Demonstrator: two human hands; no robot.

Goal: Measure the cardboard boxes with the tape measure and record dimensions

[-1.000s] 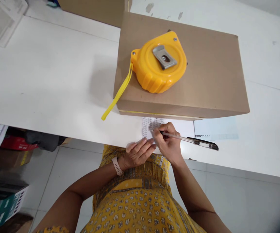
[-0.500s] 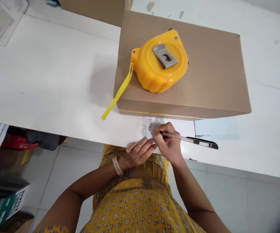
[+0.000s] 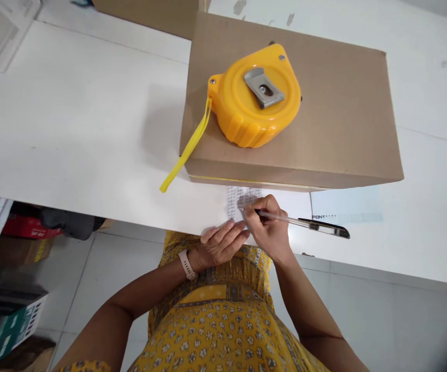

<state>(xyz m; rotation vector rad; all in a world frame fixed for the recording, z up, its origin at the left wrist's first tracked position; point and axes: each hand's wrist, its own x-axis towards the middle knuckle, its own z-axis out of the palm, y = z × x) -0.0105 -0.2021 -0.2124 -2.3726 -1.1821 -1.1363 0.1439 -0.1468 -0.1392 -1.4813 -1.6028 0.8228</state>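
Head view: the right hand (image 3: 267, 227) pinches a slim clear-and-black plastic pen (image 3: 303, 222) over white paper (image 3: 295, 203) — long axis roughly nine-to-three o'clock, tip at nine. At eight, the left hand (image 3: 223, 246) lies, fingers loosely extended. At twelve, a brown cardboard box (image 3: 343, 108) — yellow plastic tape measure (image 3: 242, 121) atop — hides the paper's far part.

The clothing (image 3: 211, 330) is mustard yellow, printed with small pale flowers and greyish patterned bands (image 3: 234, 293). A matching short sleeve (image 3: 86, 367) shows on the left arm (image 3: 145, 294); a pale pink, slotted strap (image 3: 186, 265) circles its wrist.
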